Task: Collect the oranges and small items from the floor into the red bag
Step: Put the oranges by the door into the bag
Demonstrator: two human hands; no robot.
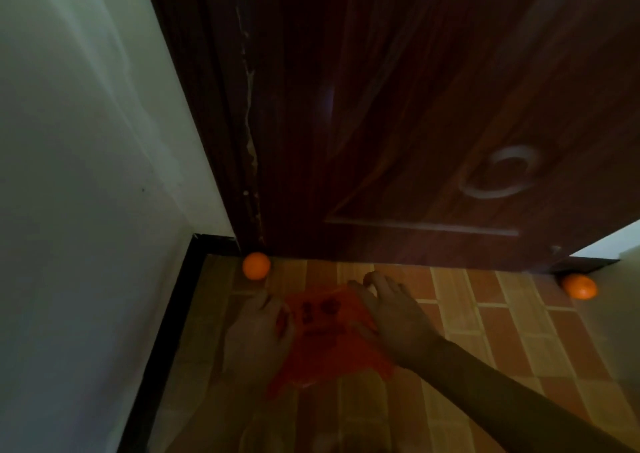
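The floor (502, 342) has orange and brown tiles like bricks. One orange (256, 265) sits in the far left corner, by the door. Another orange (579, 286) sits at the far right edge. A red bag (325, 359) lies flat on the floor between them, nearer the left one.

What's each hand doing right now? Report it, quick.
Left hand: grips the red bag at its left edge.
Right hand: on the bag's right side; grip cannot be told.

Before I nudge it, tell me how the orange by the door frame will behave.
The orange looks round and smooth, so it would probably roll if pushed. It sits against the door bottom, which may stop it. Likely firm enough to grip.
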